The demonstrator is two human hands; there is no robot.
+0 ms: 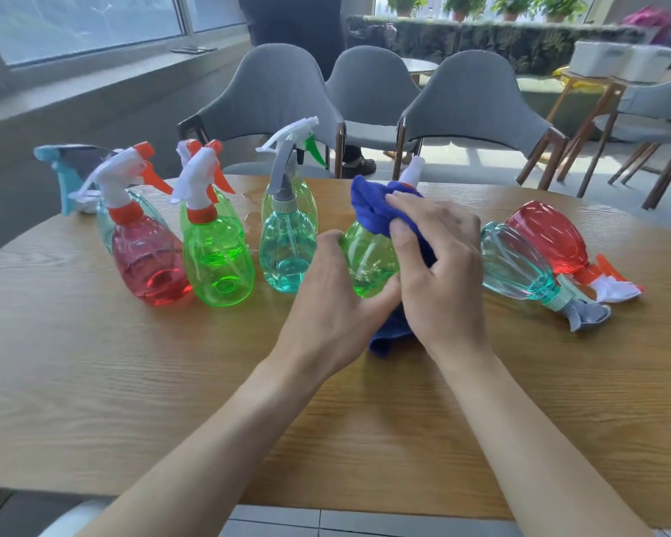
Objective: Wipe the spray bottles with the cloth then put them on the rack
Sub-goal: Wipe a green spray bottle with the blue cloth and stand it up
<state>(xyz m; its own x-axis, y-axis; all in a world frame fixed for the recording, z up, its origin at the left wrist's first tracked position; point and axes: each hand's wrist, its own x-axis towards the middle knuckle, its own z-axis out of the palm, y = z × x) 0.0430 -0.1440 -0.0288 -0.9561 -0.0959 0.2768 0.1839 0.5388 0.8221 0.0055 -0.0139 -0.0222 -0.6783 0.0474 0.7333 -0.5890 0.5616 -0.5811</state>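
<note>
Wood-grain counter (171,401): at its middle the left hand (326,304) has its fingers curled round a green spray bottle (365,257), while the right hand (442,273) fingers grip a blue cloth (372,211) against it. To the left stand the red bottle (148,261), the green bottle (217,265) and the teal bottle (287,250). To the right, the lying teal bottle (520,265) and lying red bottle (547,234) are side by side. Grey chairs (276,91) and a window (78,21) are beyond.

I am stretching both bare forearms forward, wrists angling toward each other. My left hand (326,304) is gripping the green bottle (365,257) from the side, thumb on top, fingers curled beneath. My right hand (442,273) is clutching the blue cloth (369,203) against it, fingers bent.
</note>
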